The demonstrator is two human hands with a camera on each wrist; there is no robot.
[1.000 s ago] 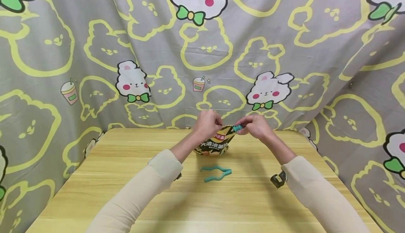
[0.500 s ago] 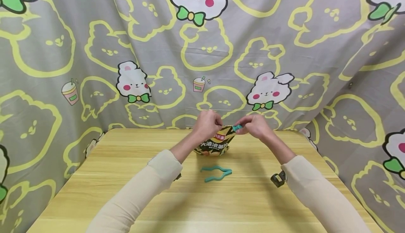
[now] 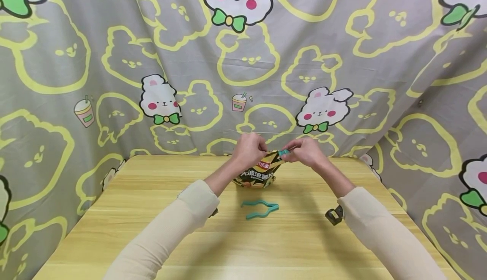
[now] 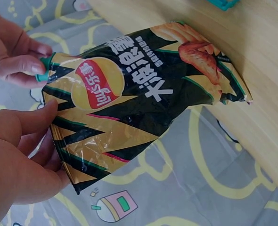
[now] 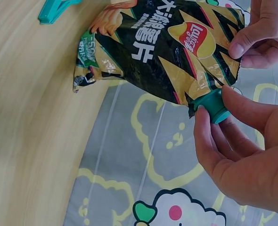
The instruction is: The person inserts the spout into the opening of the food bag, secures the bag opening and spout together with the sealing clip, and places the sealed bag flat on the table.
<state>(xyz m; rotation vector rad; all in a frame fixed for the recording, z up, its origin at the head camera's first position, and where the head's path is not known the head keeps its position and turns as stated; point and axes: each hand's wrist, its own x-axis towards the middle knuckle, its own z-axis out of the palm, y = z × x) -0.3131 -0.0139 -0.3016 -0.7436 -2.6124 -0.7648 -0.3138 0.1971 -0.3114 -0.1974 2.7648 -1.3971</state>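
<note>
A black and gold Lay's chip bag (image 3: 258, 173) stands at the table's back edge, its top raised toward both hands. My left hand (image 3: 249, 149) pinches the bag's top edge between thumb and fingers, the thumb on the printed front in the left wrist view. With thumb and fingertips, my right hand (image 3: 307, 151) grips a small teal round cap-like piece (image 5: 213, 104) at the bag's other top corner. In the right wrist view this piece overlaps the corner, which partly hides behind it. A teal fork-shaped clip (image 3: 272, 207) lies spread on the table before the bag.
The wooden table (image 3: 171, 237) reaches back to a grey curtain (image 3: 243, 68) with yellow bear outlines and white cartoon animals. A black wrist camera (image 3: 334, 215) hangs under the right forearm.
My right fingertips and the teal piece have shifted slightly left at the bag's corner. The left hand, the bag and the clip on the table look much the same.
</note>
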